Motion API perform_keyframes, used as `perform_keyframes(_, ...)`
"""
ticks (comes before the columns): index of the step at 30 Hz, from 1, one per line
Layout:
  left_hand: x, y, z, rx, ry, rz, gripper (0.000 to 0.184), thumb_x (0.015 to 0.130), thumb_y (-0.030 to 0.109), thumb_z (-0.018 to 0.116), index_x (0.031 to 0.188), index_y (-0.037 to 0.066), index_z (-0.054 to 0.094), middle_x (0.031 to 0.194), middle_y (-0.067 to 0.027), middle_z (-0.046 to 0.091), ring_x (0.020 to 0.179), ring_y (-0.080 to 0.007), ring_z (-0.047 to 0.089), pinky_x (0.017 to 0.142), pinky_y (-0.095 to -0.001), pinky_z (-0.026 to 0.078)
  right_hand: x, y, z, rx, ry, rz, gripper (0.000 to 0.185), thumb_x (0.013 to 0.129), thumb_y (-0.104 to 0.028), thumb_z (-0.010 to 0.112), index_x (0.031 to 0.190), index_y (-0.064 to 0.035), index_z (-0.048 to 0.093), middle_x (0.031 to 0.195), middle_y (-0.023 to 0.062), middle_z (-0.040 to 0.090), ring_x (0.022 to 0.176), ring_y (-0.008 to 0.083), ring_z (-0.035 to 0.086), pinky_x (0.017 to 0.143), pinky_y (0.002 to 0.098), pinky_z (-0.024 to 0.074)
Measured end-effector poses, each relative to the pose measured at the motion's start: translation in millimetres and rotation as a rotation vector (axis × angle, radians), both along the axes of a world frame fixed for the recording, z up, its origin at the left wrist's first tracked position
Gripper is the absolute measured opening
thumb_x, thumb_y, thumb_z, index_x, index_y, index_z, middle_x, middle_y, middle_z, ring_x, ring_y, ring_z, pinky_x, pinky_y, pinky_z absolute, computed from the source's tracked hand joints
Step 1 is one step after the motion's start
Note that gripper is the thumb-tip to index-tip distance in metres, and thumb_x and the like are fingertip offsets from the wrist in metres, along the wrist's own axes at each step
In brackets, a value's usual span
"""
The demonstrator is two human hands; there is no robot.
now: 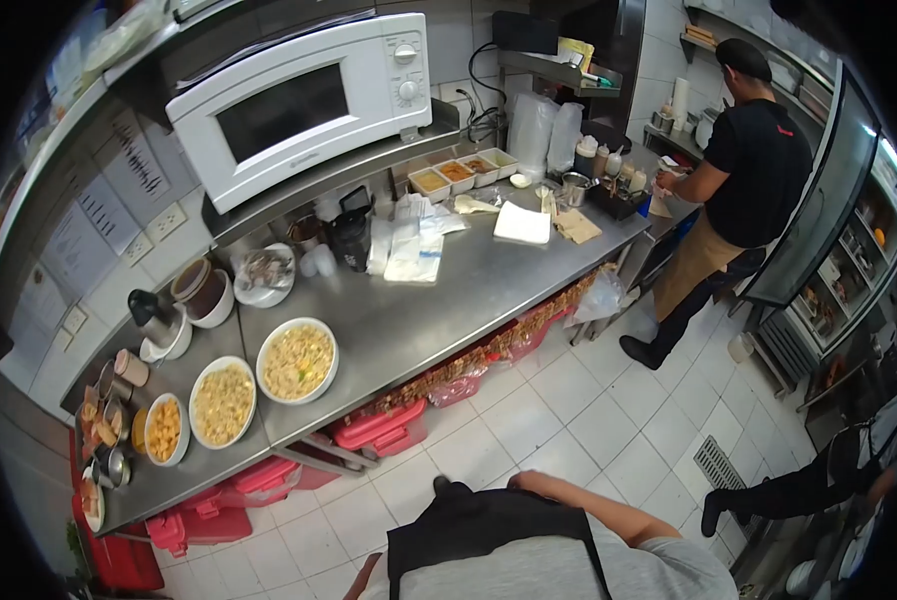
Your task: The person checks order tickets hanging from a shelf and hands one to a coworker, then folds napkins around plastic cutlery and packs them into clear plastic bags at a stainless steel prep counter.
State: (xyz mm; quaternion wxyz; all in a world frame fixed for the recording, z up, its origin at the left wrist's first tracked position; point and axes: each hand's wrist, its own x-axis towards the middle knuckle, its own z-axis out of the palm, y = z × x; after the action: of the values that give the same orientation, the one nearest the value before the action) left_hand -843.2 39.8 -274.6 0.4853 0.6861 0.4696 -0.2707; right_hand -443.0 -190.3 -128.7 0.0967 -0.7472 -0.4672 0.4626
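Note:
At the bottom of the head view my body shows in a grey shirt and a black apron (488,525). My right hand (536,483) is bent in at the apron's upper right edge, its fingers mostly hidden. Only a sliver of my left hand or forearm (365,577) appears beside the apron's left side, fingers out of sight. Ahead of me is a steel counter (398,325). On it stand a white bowl of a pale chopped mix (298,362), a second such bowl (223,402), and a smaller bowl of orange chunks (165,430).
A white microwave (298,105) sits on a shelf above the counter. Red bins (378,428) lie underneath. A person in a tan apron (753,170) works at the far end. Another person's dark-trousered leg (778,495) shows at right, near a floor drain (718,470) and a glass-door fridge (833,270).

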Motion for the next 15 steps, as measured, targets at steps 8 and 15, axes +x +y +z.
perform_keyframes(8, 249, 83, 64, -0.068, -0.063, -0.56, 0.039, 0.092, 0.037, 0.05, 0.096, 0.001, 0.065, 0.083, -0.0069, 0.065, 0.08, -0.0125, 0.06, 0.075, -0.0249, 0.046, 114, 61, 67, 0.051, 0.138, -0.021, 0.034, 0.084, -0.026, 0.056, 0.11, -0.0044, 0.061, 0.111, 0.0175, 0.06, 0.104, 0.0316, 0.057, 0.09, 0.0383, 0.0432)
perform_keyframes(15, 517, 99, 260, -0.349, -0.68, -0.847, 0.039, 0.093, 0.037, 0.05, 0.084, 0.002, 0.066, 0.074, -0.0051, 0.064, 0.073, -0.0086, 0.056, 0.07, -0.0249, 0.045, 296, 109, 53, 0.345, -0.235, -0.191, 0.032, 0.081, -0.024, 0.06, 0.105, -0.0031, 0.063, 0.095, 0.0154, 0.066, 0.083, 0.0314, 0.063, 0.075, 0.0402, 0.0487)
